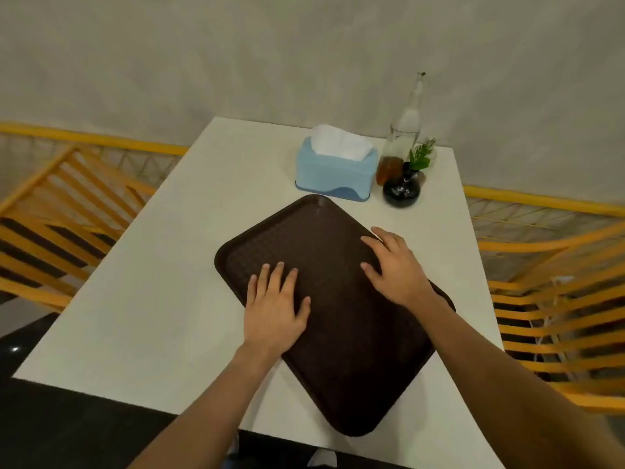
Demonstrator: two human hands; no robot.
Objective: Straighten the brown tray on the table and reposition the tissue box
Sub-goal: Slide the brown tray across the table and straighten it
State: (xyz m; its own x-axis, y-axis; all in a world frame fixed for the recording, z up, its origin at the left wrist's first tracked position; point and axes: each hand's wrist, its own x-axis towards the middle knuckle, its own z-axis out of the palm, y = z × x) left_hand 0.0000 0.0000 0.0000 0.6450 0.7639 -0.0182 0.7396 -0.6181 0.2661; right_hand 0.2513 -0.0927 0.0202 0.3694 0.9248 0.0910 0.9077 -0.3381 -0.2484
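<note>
The brown tray (351, 367) lies skewed on the white table (162, 292), one corner pointing at me and another toward the tissue box. My left hand (275, 301) rests flat on the tray's left part, fingers spread. On the tray's right edge my right hand (394, 267) lies palm down, fingers apart. The light blue tissue box (334, 172), white tissue sticking out, stands just beyond the tray's far corner, apart from both hands.
A clear glass bottle (407, 126), a small amber jar (389, 170) and a dark round vase with a green sprig (402, 189) stand right of the tissue box. Yellow chairs flank the table at left (67, 204) and right (554, 299). A wall lies behind.
</note>
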